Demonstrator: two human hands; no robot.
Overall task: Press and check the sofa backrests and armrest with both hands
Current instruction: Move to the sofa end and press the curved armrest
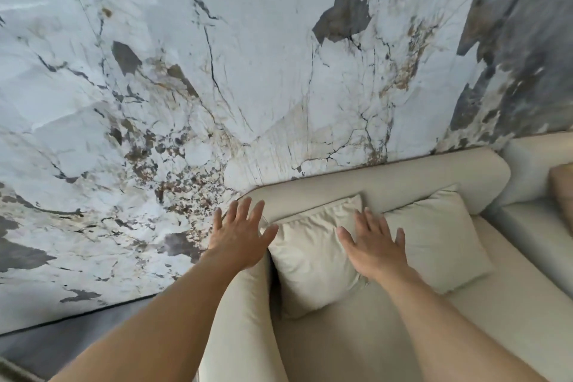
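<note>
A cream sofa stands against a marble wall. Its backrest (387, 183) runs along the wall and its left armrest (235, 319) comes toward me. My left hand (240, 234) is open with fingers spread, hovering over the corner where armrest and backrest meet. My right hand (373, 245) is open and flat, over the right edge of a cream cushion (310, 260) that leans on the backrest. Whether either palm touches the fabric I cannot tell. A second cushion (437, 236) leans just right of my right hand.
The white, grey-veined marble wall (217, 71) rises directly behind the sofa. A second cream sofa section (533, 220) adjoins at the right, with a tan cushion (562, 192) at the frame edge. Dark floor (62, 341) lies left of the armrest.
</note>
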